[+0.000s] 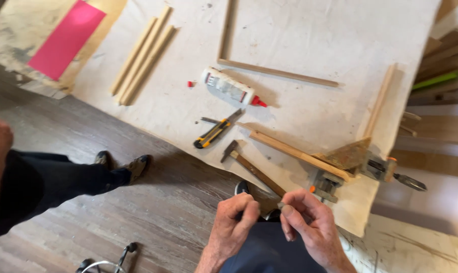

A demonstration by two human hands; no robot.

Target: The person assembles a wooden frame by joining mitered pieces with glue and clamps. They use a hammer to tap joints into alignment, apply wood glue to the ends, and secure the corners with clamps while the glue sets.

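Note:
My two hands are raised close together over my dark-trousered lap at the bottom of the view. My right hand [310,225] pinches a small grey piece [280,206] between thumb and forefinger; it is too small to tell what it is. My left hand [234,227] is curled with its fingertips pressed together, just left of that piece, and nothing shows in it. Right beyond my hands a hammer [253,171] with a wooden handle lies on the pale sheet [310,40]. Beside it a corner clamp [347,163] holds two wooden strips [289,149] at an angle.
A yellow-black utility knife [216,132], a glue bottle [229,87] with a red tip, its red cap [191,84], loose wooden strips [143,55] and a pink sheet [67,38] lie on the floor covering. Another person's dark-trousered leg and shoe [137,167] reach in from the left.

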